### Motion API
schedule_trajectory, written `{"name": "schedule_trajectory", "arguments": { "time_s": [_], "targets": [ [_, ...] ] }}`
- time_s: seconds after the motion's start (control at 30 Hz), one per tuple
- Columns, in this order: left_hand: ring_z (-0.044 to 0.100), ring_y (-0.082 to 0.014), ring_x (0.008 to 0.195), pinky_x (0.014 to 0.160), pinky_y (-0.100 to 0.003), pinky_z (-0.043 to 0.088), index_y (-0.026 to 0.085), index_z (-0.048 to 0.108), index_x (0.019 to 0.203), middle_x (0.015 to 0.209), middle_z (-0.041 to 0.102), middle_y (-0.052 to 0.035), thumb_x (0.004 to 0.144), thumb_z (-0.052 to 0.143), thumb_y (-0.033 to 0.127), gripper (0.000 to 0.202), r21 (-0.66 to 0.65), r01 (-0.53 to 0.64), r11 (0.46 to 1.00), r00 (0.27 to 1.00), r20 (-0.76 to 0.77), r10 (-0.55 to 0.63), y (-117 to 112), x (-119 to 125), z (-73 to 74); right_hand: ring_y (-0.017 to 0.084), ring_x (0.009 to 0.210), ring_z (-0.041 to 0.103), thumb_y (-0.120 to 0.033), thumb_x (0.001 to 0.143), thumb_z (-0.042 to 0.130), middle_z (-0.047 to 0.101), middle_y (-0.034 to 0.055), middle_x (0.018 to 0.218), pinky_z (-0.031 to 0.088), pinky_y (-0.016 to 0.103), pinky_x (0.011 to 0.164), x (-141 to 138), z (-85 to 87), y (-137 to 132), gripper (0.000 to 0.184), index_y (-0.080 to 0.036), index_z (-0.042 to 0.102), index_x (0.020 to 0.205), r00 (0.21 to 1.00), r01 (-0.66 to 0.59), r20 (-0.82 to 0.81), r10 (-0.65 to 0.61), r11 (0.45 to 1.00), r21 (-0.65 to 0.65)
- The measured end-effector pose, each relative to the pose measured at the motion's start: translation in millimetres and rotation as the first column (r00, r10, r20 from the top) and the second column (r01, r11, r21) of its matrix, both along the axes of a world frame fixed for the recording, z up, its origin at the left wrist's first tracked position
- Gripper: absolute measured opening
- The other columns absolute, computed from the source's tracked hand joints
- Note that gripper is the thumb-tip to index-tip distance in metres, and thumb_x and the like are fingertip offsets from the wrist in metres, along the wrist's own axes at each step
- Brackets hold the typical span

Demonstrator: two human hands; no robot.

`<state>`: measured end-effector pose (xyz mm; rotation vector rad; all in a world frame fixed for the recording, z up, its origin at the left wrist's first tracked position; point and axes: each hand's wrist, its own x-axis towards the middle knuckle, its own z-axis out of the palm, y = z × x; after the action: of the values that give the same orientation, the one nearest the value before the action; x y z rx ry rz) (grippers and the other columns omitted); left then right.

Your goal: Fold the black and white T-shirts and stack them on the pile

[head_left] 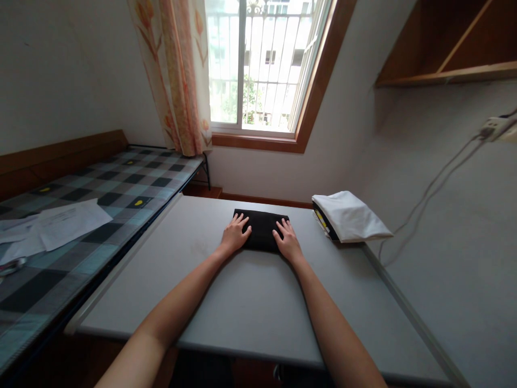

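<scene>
A folded black cloth (262,225) lies flat near the far side of a grey table (250,296). My left hand (235,233) rests on the cloth's left end, fingers stretched out and flat. On the right end lies my right hand (287,240), its fingers spread and pressing down too. Neither hand grips anything. Both forearms reach across the table from the near edge.
A folded white cloth (349,215) sits on darker items at the table's far right corner. A bed (81,215) with a checked cover and loose papers (60,223) runs along the left. Window, curtain and wall lie beyond; cables hang on the right wall.
</scene>
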<state>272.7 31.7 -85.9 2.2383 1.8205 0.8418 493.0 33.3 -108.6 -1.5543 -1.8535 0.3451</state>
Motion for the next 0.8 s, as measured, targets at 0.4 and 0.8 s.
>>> {"name": "schedule_trajectory", "arguments": {
  "time_s": [0.4, 0.8],
  "targets": [
    [0.033, -0.0228, 0.141, 0.115, -0.037, 0.032, 0.020, 0.056, 0.135, 0.146, 0.047, -0.0049, 0.094, 0.046, 0.038, 0.045, 0.007, 0.004, 1.000, 1.000, 0.000, -0.004, -0.5, 0.1, 0.9, 0.026, 0.145, 0.021, -0.045, 0.091, 0.041, 0.035, 0.0135, 0.153, 0.023, 0.045, 0.117, 0.2, -2.1, 1.5, 0.058, -0.010, 0.053, 0.137, 1.000, 0.000, 0.013, -0.001, 1.000, 0.002],
    [0.033, -0.0218, 0.141, 0.115, -0.037, 0.032, 0.022, 0.056, 0.135, 0.147, 0.046, -0.0031, 0.094, 0.046, 0.039, 0.045, 0.006, 0.001, 1.000, 1.000, -0.002, -0.001, -0.2, -0.4, -1.0, 0.026, 0.146, 0.021, -0.045, 0.091, 0.042, 0.036, 0.0101, 0.153, 0.022, 0.046, 0.117, 0.1, -2.0, 0.7, 0.056, -0.015, 0.054, 0.137, 1.000, 0.000, -0.003, 0.000, 1.000, 0.005]
  ]
}}
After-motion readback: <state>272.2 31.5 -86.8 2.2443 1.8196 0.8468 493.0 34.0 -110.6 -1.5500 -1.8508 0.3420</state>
